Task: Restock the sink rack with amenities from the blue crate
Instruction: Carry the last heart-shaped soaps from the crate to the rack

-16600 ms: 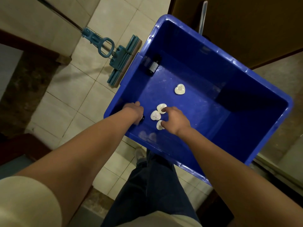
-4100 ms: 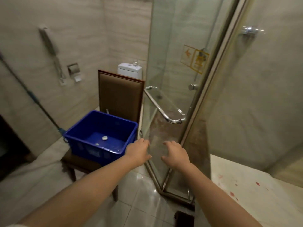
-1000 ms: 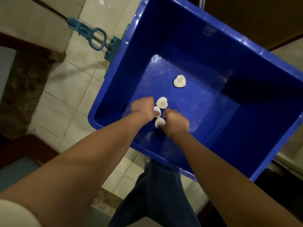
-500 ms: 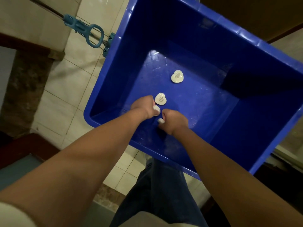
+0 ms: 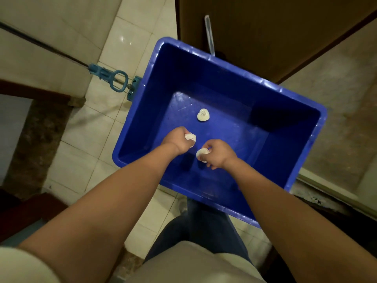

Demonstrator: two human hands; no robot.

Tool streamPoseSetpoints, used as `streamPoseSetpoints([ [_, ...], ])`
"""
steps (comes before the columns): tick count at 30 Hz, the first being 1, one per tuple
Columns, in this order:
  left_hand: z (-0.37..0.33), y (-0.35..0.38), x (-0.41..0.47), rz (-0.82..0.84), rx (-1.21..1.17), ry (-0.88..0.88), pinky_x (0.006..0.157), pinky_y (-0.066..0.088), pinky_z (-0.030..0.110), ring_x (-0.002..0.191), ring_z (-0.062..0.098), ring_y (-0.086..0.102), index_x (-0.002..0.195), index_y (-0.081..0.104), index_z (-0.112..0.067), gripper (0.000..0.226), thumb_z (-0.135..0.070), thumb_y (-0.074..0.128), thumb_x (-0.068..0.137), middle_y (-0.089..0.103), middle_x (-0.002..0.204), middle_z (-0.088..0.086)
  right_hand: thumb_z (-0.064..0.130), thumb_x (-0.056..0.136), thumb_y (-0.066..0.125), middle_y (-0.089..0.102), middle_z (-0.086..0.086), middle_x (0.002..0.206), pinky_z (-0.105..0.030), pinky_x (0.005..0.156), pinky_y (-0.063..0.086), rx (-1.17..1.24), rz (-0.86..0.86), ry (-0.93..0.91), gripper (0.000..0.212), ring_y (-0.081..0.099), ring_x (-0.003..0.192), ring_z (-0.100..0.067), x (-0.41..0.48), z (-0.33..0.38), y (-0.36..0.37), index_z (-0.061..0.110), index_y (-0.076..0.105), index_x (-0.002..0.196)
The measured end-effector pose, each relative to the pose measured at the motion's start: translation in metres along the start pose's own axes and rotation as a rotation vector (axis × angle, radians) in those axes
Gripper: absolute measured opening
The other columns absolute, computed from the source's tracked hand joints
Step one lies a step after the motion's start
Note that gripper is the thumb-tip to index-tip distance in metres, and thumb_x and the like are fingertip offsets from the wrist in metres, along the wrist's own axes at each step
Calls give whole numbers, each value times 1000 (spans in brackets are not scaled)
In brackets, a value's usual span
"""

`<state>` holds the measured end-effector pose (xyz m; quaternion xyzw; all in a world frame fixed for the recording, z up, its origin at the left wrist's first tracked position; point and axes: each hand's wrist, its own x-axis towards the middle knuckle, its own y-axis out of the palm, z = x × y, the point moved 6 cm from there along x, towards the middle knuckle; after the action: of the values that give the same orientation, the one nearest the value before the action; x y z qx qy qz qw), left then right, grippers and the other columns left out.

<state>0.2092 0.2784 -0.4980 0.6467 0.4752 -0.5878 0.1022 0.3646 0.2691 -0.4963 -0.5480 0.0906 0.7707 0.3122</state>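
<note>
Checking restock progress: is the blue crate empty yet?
Not empty. One heart-shaped soap lies loose in the blue crate; left hand and right hand grip others.

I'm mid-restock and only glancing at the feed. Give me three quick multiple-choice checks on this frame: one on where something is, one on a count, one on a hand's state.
1. Where does the loose heart-shaped soap lie?
A. on the bottom of the blue crate
B. on the tiled floor
C. on the person's lap

2. How many soaps lie unheld in the crate?
A. none
B. one
C. four

3. What is the right hand doing?
A. pressing flat on the crate rim
B. hanging empty
C. holding a white soap

Answers:
1 A: the soap sits on the blue bottom, just beyond both hands.
2 B: only that one lies free.
3 C: its fingers curl round the soap, while the left hand holds a second soap.
</note>
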Motion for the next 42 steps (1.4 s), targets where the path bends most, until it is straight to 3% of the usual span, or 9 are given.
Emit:
streamPoseSetpoints([
  [4,-25,-16,-23,-38,-24,37,83,50,37,92,27,60,101,54,-17,16,-29,57,92,61,99,3,13,77,62,66,-7,68,-30,54,55,229,-50,26,18,64,56,-21,-29,11,-22,14,48,88],
  [8,-43,-25,-48,-42,-172,85,87,54,43,93,31,63,109,51,-10,26,-31,54,94,62,106,12,13,83,58,69,-9,79,-27,52,49,491,-97,39,21,65,65,-22,-66,19,-39,15,39,92],
  [13,-69,-33,-81,33,-304,140,82,52,41,84,26,63,113,43,-7,16,-17,46,101,58,102,11,12,92,50,71,-9,97,-25,53,47,647,-162,-26,15,61,69,-15,-107,30,-55,12,51,107],
  [19,-101,-57,-123,61,-295,342,62,53,25,75,20,66,116,46,-5,20,-14,50,99,67,92,13,18,99,43,65,-10,94,-30,65,55,945,-274,-72,27,64,76,-18,-159,43,-67,20,54,123],
  [23,-112,-74,-153,93,-275,413,69,57,30,77,19,68,127,42,-6,26,-14,45,102,66,104,15,25,101,36,61,-14,94,-31,61,50,1166,-346,-69,31,60,70,-20,-194,48,-57,16,57,122],
  [29,-123,-91,-204,155,-272,510,63,55,26,79,17,67,133,46,-9,31,-13,43,103,59,122,17,20,100,47,55,-8,98,-29,62,52,1115,-467,-210,13,61,81,-19,-260,71,-42,12,58,102],
  [32,-127,-96,-236,177,-260,582,58,51,24,74,15,63,128,49,-20,27,-13,41,103,60,116,12,21,96,61,63,-7,104,-30,70,57,1055,-591,-309,27,68,91,-22,-293,74,-33,9,59,119],
  [36,-132,-96,-278,281,-227,595,54,44,23,69,12,54,125,51,-21,29,-12,39,100,59,105,8,19,79,81,70,-6,107,-28,71,60,959,-864,-347,49,71,93,-19,-336,65,-26,9,62,123],
  [42,-145,-80,-332,334,38,782,61,45,24,78,13,51,118,51,-26,39,-15,70,85,57,107,5,25,68,88,66,6,109,-30,88,55,629,-1239,-221,52,64,97,-10,-410,39,-15,20,66,115],
])
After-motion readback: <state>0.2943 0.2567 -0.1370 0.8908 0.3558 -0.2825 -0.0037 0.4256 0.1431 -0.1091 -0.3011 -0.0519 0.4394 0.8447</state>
